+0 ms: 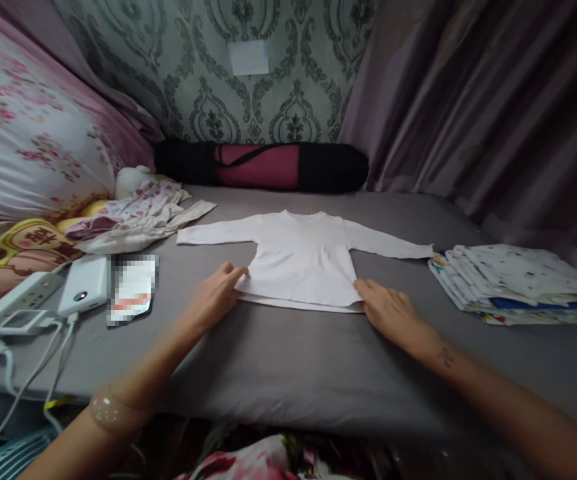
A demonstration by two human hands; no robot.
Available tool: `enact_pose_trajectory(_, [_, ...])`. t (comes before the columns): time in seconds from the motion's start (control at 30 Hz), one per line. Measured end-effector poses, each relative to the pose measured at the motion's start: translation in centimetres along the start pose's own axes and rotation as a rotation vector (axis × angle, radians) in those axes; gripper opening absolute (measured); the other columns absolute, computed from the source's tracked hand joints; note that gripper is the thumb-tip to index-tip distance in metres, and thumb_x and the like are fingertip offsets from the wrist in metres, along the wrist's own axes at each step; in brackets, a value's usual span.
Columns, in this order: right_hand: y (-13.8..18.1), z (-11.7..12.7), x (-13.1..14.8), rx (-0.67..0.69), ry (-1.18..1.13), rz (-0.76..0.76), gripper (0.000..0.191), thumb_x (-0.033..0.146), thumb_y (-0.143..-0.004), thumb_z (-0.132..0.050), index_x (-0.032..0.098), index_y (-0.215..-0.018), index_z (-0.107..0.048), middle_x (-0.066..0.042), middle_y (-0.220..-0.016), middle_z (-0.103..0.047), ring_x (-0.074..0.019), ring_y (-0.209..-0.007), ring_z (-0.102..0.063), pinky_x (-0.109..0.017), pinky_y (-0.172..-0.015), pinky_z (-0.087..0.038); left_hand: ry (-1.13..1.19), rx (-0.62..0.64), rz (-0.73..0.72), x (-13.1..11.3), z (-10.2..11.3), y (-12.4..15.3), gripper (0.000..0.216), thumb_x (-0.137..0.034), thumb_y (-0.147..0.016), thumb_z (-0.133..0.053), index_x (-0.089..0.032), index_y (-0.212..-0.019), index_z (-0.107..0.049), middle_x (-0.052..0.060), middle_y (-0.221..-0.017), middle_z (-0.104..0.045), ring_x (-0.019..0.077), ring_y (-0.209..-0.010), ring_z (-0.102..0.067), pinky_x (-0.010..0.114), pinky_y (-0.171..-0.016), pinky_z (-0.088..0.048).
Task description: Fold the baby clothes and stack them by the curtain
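Observation:
A small white long-sleeved shirt (304, 263) lies spread on the grey bed sheet (293, 360), its neck pointing away from me and both sleeves stretched out sideways. At the lower left corner of its hem, my left hand (221, 290) pinches the fabric between thumb and fingers. My right hand (386, 307) grips the opposite hem corner, fingers curled over the edge. The front and back hem layers sit slightly apart between the two hands.
Folded clothes (518, 280) are stacked at the right. Loose clothes (143, 217) lie at the left, near a power bank (84, 285), a power strip (18, 300), cables and a blurred phone-like object (132, 290). A black and dark-red long bag (258, 165) rests along the wall.

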State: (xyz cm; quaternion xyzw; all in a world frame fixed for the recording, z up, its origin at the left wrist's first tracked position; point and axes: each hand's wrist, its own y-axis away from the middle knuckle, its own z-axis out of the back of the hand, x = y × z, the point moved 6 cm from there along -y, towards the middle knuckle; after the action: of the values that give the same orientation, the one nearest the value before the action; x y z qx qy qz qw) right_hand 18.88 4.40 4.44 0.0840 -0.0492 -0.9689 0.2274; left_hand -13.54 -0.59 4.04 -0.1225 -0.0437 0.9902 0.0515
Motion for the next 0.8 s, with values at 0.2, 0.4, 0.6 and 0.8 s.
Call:
enact_pose_trajectory(0.2, [0.3, 0.4, 1.5, 0.022, 0.020, 0.159, 0.035, -0.003, -0.088, -0.032, 0.018, -0.105, -0.054, -0.011, -0.112, -0.055, -0.0182, -0.085, -0.061, -0.027, -0.064, -0.035, -0.008, 0.091, -0.233, -0.7, -1.1, -0.2, 0.041, -0.012, -0.085, -0.036, -0.023, -0.117, -0.059, 0.009, -0.126, -0.055, 0.0232, -0.108, -0.057, 0.035, -0.090, -0.047])
enact_pose_trajectory(0.4, [0.9, 0.5, 1.1, 0.075, -0.054, 0.241, 0.033, -0.004, -0.086, -0.034, 0.019, -0.099, -0.054, -0.009, -0.108, -0.057, -0.0188, -0.087, -0.059, -0.027, -0.068, -0.038, 0.048, 0.155, -0.313, 0.4, -1.4, -0.2, 0.035, -0.018, -0.090, -0.036, -0.022, -0.116, -0.060, 0.009, -0.125, -0.059, 0.0224, -0.110, -0.058, 0.034, -0.093, -0.047])
enact_pose_trajectory(0.6, [0.9, 0.5, -0.5, 0.067, -0.340, 0.361, 0.024, 0.008, -0.089, -0.040, 0.019, -0.099, -0.059, -0.006, -0.100, -0.060, -0.0159, -0.084, -0.058, -0.025, -0.073, -0.040, 0.120, 0.192, -0.313, 1.1, -0.5, 0.4, 0.029, -0.027, -0.094, -0.039, -0.022, -0.105, -0.065, 0.008, -0.111, -0.063, 0.0186, -0.095, -0.062, 0.029, -0.085, -0.048])
enact_pose_trajectory(0.8, [-2.5, 1.2, -1.9, 0.314, -0.681, 0.425, 0.021, 0.025, -0.087, -0.051, 0.016, -0.091, -0.069, -0.003, -0.082, -0.068, -0.0156, -0.074, -0.061, -0.024, -0.066, -0.043, 0.105, 0.198, -0.363, -0.6, 1.1, -0.6, 0.029, -0.037, -0.094, -0.045, -0.021, -0.087, -0.068, 0.007, -0.092, -0.065, 0.0178, -0.084, -0.061, 0.028, -0.077, -0.048])
